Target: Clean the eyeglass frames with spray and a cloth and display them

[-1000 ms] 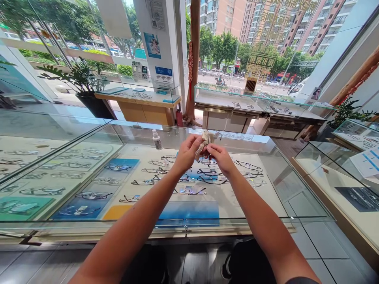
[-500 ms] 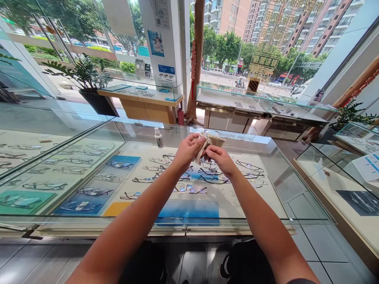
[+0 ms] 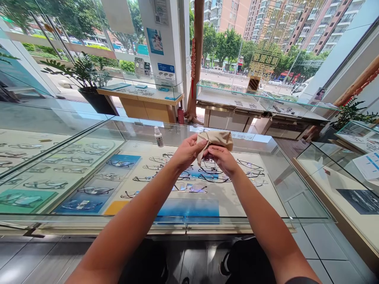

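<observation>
Above the glass display counter [image 3: 248, 215], my left hand [image 3: 187, 152] pinches a beige cleaning cloth [image 3: 219, 139], thumb on top. My right hand [image 3: 222, 158] is closed at the cloth's lower edge, its fingertips close to the left thumb. A thin dark curved line, perhaps part of a glasses frame, shows at the cloth's upper left; the folds hide the rest. Left of my hands, a small white spray bottle [image 3: 159, 137] stands upright on the glass top. Beneath the glass lie several pairs of eyeglasses [image 3: 191, 188].
A second glass case [image 3: 322, 173] stands to the right, and more cases [image 3: 231, 98] line the window. A potted plant [image 3: 94, 98] and a wooden post [image 3: 195, 67] stand beyond the counter. Blue cards [image 3: 189, 211] lie inside the counter.
The cloth has opened out and spreads farther right above my right hand. Both hands stay close together in nearly the same place. The bottle has not moved.
</observation>
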Tool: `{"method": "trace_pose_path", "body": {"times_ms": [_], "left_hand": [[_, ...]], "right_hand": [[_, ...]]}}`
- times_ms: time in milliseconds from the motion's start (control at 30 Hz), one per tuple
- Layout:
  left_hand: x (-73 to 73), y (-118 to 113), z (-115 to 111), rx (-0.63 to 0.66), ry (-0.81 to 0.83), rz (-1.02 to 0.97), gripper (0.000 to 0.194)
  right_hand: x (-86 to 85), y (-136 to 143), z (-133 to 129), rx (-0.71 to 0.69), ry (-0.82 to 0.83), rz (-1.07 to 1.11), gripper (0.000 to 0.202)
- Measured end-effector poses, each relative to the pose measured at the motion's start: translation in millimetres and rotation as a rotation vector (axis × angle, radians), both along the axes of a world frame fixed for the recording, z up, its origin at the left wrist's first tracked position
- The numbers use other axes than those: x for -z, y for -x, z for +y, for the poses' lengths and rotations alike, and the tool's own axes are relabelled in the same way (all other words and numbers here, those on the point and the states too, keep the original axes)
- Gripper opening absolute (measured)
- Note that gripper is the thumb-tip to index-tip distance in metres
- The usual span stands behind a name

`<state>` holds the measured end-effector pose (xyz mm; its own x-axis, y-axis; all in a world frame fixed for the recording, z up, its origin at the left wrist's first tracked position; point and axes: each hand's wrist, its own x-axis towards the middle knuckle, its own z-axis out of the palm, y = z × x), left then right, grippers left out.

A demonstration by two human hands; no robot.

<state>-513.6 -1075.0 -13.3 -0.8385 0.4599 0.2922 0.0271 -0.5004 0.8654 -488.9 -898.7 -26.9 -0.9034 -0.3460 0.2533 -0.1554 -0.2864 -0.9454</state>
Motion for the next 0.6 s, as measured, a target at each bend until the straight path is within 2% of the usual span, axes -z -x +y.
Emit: {"method": "trace_pose_path", "body": {"times_ms": [300,433,600], "left_hand": [[-5.4,2.4,-6.4,-0.095,0.109,0.157,0.048],[-6.7,1.0,-7.3,-0.062,0.128,0.178,0.049],[-9.9,1.7,-15.0,-0.086,0.159,0.151,0.046]], "right_hand": [[-4.0,-2.7,-1.1,-0.010,0.098,-0.057,0.039],[-5.9,-3.3,-0.1,-0.012,0.076,-0.035,0.040],[-8.7,-3.2,5.7,-0.021,0.008,0.010,0.042]]}}
